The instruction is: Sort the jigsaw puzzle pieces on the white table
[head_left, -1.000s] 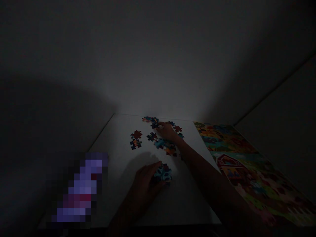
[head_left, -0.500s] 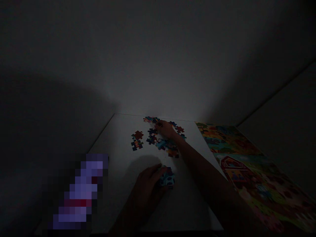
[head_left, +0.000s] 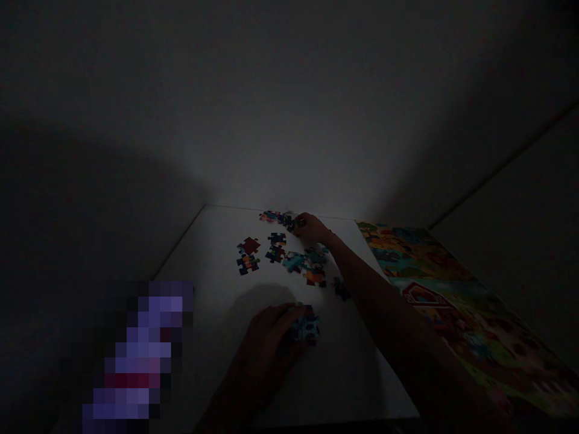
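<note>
So the lighting here is really dim, but the person's left hand (head_left: 269,331) is sitting low on the flat white tabletop (head_left: 212,259), fingers curling around a small clump of joined blue-and-white cardboard puzzle pieces (head_left: 306,327) and holding it down near the front middle of the table. The right hand (head_left: 313,228) is reaching way out to the far edge, fingers bunching narrow over a short row of dark multicoloured puzzle pieces (head_left: 271,216). It's too dark to tell if it's actually pinching one. Between the two hands a loose scatter of blue, orange and red puzzle pieces (head_left: 294,260) is lying flat right on the table, not in any box or tray. A single reddish-brown puzzle piece (head_left: 249,245) is sitting off to the left of them, and one dark piece (head_left: 340,288) is lying just beside the right forearm. On the right, a big colourful printed farm picture with a red barn (head_left: 452,301) is lying flat along the table's right edge.
</note>
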{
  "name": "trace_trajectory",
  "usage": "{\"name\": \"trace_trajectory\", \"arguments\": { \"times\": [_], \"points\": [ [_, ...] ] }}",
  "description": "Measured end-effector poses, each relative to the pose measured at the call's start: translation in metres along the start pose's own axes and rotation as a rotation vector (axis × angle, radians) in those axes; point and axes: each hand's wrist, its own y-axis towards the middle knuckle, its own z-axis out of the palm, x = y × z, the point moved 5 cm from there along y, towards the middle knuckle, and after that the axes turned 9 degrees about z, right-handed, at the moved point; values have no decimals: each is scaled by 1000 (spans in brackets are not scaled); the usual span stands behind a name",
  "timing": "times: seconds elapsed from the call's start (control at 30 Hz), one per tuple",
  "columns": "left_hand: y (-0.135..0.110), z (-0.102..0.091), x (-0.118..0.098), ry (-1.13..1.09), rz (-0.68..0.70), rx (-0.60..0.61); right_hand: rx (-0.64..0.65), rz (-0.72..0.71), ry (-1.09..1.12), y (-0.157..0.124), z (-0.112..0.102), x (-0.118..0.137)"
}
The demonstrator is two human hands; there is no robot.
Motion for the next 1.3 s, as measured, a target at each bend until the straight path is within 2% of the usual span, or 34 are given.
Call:
{"name": "trace_trajectory", "arguments": {
  "times": [0.13,0.23,0.3,0.5,0.57,0.67,0.73,0.8,0.87,0.97,1.07,1.17,1.3],
  "points": [
    [3,0,-1,-21,20,20,110,52,296,-30,-13,-2],
    [2,0,0,-22,3,-18,172,108,551,-69,-18,-5],
    [2,0,0,-27,-31,-58,224,108,604,-100,-17,-5],
    [7,1,-3,-125,-49,-91,410,-11,584,-187,-1,5],
    [8,2,-3,-159,-56,-88,406,-90,518,-206,3,9],
    [6,2,2,-161,-96,-108,321,-211,320,-219,3,13],
    [5,3,3,-143,-82,-108,313,-246,251,-214,1,15],
    [5,3,1,-101,-37,-98,329,-239,241,-193,-1,16],
    [5,2,-1,-53,-6,-88,261,-206,210,-156,-6,17],
    [3,0,-3,-1,-3,-69,-1,-129,16,-87,-8,17],
    [0,2,0,41,-5,-45,-123,-110,-209,-29,5,19],
    [-4,2,7,77,-7,-55,-103,-165,-379,4,23,22],
    [-4,3,8,55,9,-5,-52,-251,-434,22,29,24]
  ]
}}
